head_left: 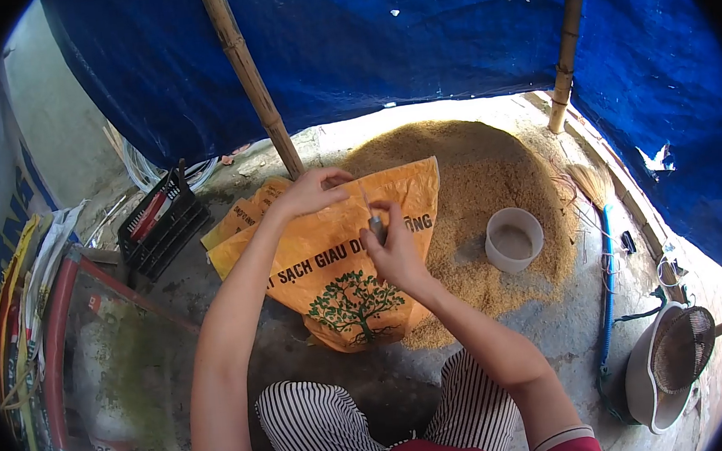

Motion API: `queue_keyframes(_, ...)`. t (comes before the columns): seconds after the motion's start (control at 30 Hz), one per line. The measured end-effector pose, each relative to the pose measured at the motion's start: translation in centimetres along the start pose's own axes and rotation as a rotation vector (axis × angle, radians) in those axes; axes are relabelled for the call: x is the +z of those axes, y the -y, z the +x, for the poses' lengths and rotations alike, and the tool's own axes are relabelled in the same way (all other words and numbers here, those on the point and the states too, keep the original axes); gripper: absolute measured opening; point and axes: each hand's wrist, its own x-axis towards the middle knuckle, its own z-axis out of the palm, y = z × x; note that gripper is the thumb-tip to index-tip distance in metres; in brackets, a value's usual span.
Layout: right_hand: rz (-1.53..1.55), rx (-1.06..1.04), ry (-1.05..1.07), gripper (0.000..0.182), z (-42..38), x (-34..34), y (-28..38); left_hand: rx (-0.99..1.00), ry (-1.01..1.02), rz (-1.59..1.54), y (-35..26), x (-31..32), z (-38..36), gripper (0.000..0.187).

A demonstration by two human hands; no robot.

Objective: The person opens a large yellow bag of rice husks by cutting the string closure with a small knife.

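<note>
An orange printed sack point(295, 257) with a green tree picture lies in front of my knees, its upper edge raised. My left hand point(317, 191) pinches that edge near its middle. In my right hand point(393, 248) is a small tool point(375, 224) with a dark handle and a thin metal shaft, its tip up against the sack just right of my left hand. Folded orange sacks point(244, 216) show behind my left forearm.
A heap of yellow-brown grain or husks point(466, 147) holds a white tub point(514, 239). At right are a blue-handled broom point(608, 247) and a white basin point(646, 372) with a sieve. A black crate point(164, 230), red frame point(59, 355) and bamboo poles point(249, 72) stand around.
</note>
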Motion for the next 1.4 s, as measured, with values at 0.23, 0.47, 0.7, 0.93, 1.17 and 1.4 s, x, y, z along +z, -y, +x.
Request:
queue_keyframes(0.23,-0.370,-0.260,-0.242,0.059,4.3,-4.5,-1.8,-0.275,0.090,-0.234,-1.5,0.9,3.6,0.054)
queue_keyframes(0.47,-0.395,-0.254,-0.247,0.048,5.5,-4.8,-2.9,-0.407,0.166,-0.093,-0.8,-0.3,3.6,0.049)
queue_keyframes(0.7,-0.410,-0.230,-0.257,0.036,5.6,-5.2,-2.5,-0.296,0.095,-0.240,1.9,-1.3,1.5,0.039)
queue_keyframes(0.93,-0.469,-0.303,-0.357,0.031,6.2,-5.2,-3.4,-0.373,0.100,-0.173,-0.2,-1.1,0.2,0.035)
queue_keyframes(1.17,-0.026,-0.065,-0.101,0.023,2.3,-1.9,0.6,-0.059,0.029,0.010,1.0,-0.8,-0.4,0.033)
queue_keyframes(1.4,-0.016,0.109,0.134,0.023,0.4,0.2,-0.6,-0.006,-0.053,0.126,0.6,-0.1,-0.7,0.028)
